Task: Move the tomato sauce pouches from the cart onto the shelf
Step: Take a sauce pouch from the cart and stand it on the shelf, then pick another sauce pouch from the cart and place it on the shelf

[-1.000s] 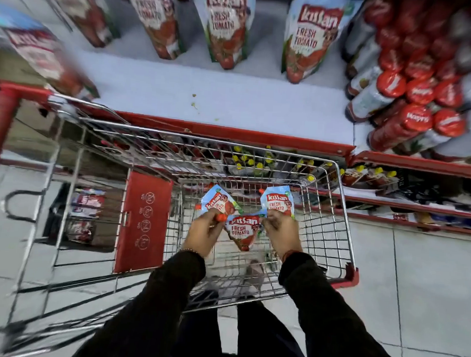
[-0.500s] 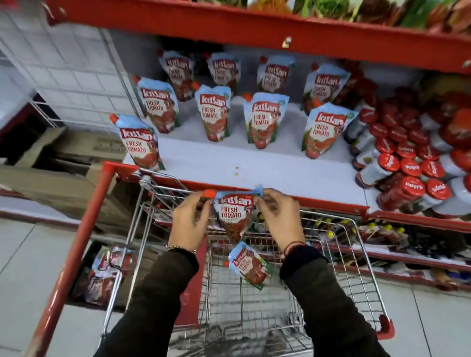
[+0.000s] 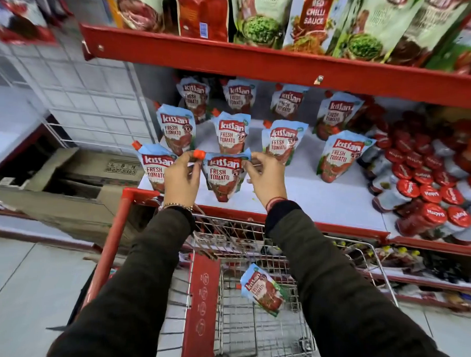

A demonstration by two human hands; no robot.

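Both hands hold one tomato sauce pouch [image 3: 225,177] upright by its top corners over the front of the white shelf [image 3: 323,196]. My left hand [image 3: 182,178] pinches the corner by the orange cap; my right hand [image 3: 265,180] pinches the other corner. Whether its base touches the shelf I cannot tell. Several matching pouches stand in rows behind it, one [image 3: 154,166] at the front left beside my left hand. One more pouch [image 3: 264,293] lies in the wire cart [image 3: 371,270] below.
Red-capped sauce bottles [image 3: 430,194] crowd the shelf's right part. A red upper shelf edge [image 3: 289,66] with other sauce packs overhangs. Cardboard boxes [image 3: 73,186] sit low at the left. Lower shelves hold goods behind the cart.
Both hands have lifted the pouch from above the cart's front rim up and forward over the shelf's front. The view has tilted upward. The other pouch has settled in the cart.
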